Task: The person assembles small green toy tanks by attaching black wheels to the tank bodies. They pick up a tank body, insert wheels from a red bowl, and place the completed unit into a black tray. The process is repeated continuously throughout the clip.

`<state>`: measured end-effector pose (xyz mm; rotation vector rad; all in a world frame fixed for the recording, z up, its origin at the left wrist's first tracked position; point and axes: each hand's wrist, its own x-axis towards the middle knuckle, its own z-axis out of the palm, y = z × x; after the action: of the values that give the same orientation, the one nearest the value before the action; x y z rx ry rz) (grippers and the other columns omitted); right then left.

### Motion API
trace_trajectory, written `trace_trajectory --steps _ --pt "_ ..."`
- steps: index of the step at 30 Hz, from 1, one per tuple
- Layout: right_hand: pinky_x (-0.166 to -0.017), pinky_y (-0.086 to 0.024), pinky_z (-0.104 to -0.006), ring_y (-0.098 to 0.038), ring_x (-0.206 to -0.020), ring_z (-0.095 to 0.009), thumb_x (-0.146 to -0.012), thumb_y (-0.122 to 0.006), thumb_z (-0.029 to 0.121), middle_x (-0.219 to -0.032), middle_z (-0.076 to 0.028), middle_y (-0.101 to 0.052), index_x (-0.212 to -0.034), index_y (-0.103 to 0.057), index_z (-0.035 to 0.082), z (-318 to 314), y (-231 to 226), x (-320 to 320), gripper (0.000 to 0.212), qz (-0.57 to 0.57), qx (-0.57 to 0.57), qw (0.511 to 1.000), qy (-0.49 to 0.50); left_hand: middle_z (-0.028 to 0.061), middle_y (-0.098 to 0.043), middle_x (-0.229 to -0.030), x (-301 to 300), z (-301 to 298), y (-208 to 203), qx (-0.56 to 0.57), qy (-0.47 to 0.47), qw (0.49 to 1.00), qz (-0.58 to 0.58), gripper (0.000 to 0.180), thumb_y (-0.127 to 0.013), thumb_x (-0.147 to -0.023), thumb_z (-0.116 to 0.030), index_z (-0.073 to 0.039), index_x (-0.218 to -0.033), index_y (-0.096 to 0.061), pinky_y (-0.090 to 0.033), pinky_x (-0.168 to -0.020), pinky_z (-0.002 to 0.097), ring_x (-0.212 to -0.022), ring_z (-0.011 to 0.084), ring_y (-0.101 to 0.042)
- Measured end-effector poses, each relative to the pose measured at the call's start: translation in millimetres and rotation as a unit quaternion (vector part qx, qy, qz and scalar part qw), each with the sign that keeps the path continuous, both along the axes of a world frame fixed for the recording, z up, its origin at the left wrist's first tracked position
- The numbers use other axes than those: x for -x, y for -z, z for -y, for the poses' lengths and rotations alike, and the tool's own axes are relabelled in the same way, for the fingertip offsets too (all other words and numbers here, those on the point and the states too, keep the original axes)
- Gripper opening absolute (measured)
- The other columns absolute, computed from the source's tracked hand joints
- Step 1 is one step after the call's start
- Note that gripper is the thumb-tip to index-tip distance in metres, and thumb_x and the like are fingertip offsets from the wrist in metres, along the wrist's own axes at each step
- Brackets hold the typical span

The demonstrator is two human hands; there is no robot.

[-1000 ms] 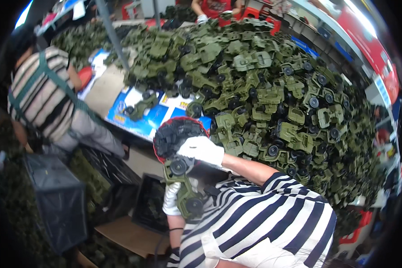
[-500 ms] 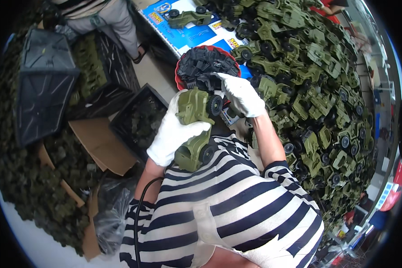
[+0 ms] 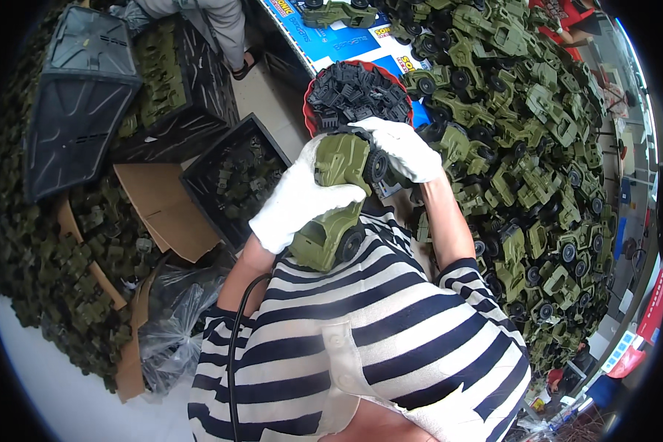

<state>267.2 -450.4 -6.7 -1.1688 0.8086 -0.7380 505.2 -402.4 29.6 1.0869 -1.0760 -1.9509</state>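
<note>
My left hand (image 3: 308,199), in a white glove, is wrapped round an olive-green toy jeep (image 3: 342,160) with black wheels, its thumb across the body. The jeep is held upright in front of my striped shirt. My right hand (image 3: 403,149), also gloved in white, is closed at the jeep's far end. Its fingertips press on a small black plastic part (image 3: 358,132) there, mostly covered by the glove. Just beyond both hands is a red scalloped basin (image 3: 309,118) heaped with black plastic parts (image 3: 361,90).
Green toy jeeps (image 3: 523,162) are piled along the right side. A black crate (image 3: 193,179) with small parts stands left of my arm, beside a cardboard flap (image 3: 162,206) and a clear plastic bag (image 3: 173,324). Another person's leg (image 3: 225,33) is at the far left.
My right hand has come from the basin's edge to the far end of the jeep, bringing a black part against it. The left hand still holds the jeep.
</note>
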Motion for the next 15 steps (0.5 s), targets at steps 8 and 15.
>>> trace_trajectory --steps 8,15 --pt "-0.110 -0.036 -0.0368 -0.051 -0.124 -0.021 -0.099 -0.051 0.033 -0.132 -0.013 -0.058 -0.129 -0.056 -0.002 9 -13 -11 0.047 0.021 0.024 0.999 -0.039 0.0145 -0.056 -0.130 12 -3 4 0.159 -0.058 0.946 0.275 0.102 -0.090 -0.063 -0.022 0.002 -0.144 -0.034 -0.047 -0.099 0.0344 -0.115 0.0227 -0.058" --pt "-0.108 -0.036 -0.0360 -0.051 -0.125 -0.023 -0.101 -0.046 0.030 -0.132 -0.012 -0.056 -0.125 -0.057 -0.002 -20 -7 -57 0.041 -0.022 0.102 0.990 0.097 0.0161 -0.046 -0.143 -6 4 48 0.259 -0.112 0.956 -0.082 0.106 -0.081 -0.074 -0.052 0.002 -0.149 -0.029 -0.039 -0.107 0.0370 -0.128 0.0270 -0.049"
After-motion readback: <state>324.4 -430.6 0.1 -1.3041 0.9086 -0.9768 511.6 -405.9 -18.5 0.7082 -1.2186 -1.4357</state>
